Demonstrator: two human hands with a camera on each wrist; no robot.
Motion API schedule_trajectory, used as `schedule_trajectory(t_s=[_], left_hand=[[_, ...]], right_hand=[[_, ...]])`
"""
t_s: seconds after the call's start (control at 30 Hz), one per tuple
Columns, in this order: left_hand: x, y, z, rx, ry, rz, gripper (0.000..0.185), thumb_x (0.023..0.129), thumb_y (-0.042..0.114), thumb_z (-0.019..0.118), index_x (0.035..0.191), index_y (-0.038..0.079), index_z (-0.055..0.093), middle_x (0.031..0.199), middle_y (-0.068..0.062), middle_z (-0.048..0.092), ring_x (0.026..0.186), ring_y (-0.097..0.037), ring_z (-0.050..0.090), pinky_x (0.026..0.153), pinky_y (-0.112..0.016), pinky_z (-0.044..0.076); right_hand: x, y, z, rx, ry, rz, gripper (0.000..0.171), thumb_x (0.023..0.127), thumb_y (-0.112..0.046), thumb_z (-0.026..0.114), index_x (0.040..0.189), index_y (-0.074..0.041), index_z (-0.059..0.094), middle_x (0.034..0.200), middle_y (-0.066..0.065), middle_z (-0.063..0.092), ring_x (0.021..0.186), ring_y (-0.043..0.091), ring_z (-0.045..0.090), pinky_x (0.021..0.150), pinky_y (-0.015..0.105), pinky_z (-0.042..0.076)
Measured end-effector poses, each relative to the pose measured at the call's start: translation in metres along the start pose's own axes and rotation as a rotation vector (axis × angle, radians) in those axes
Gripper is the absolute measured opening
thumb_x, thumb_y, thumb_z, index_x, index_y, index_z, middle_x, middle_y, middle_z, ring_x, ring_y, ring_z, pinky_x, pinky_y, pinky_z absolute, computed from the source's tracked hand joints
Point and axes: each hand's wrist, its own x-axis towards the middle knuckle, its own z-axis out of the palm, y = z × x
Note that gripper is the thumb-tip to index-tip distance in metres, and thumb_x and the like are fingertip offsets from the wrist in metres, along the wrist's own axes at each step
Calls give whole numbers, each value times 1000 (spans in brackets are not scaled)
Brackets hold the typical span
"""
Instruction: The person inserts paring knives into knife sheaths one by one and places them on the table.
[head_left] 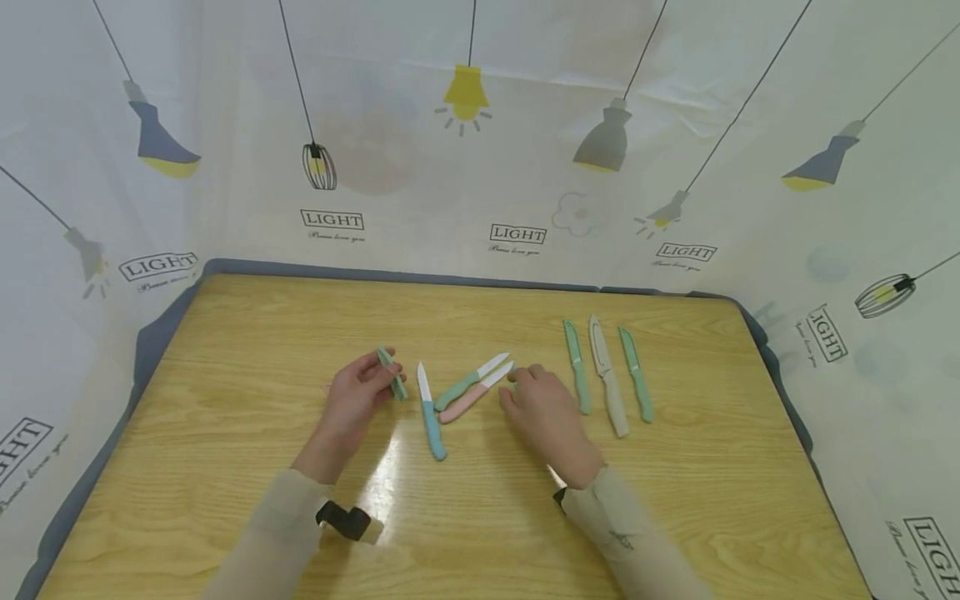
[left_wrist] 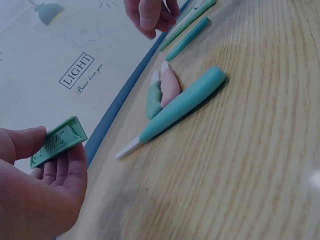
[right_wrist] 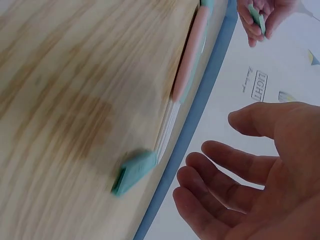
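Leftmost, left hand (head_left: 358, 392) raised just above the counter (head_left: 225, 350), fingers and thumb pinching a green blade sheath (head_left: 392, 372). Next, three unsheathed knives lying close together: blue-handled knife (head_left: 431, 413), green-handled knife (head_left: 469, 382), pink-handled knife (head_left: 474, 392). Then right hand (head_left: 542, 407), fingers loosely spread, holding nothing, beside the pink-handled knife's blade tip. Farthest right, three sheathed knives (head_left: 607, 377) in a row. Step judged in hand: sheathing the bare knives; next move likely calls for picking one up and sliding its blade into the sheath's open end.
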Motion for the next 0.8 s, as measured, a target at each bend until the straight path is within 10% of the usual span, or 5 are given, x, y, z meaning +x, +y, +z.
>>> schedule_trajectory(t_s=[0.8], left_hand=[[0, -7, -1, -72, 122, -25, 43, 104, 6, 62, 143, -10, 51, 142, -29, 54, 110, -20, 68, 96, -27, 58]], right_hand=[[34, -40, 36, -53, -150, -188, 22, 106, -19, 60, 114, -4, 74, 98, 5, 69, 87, 20, 63, 78, 34, 56]])
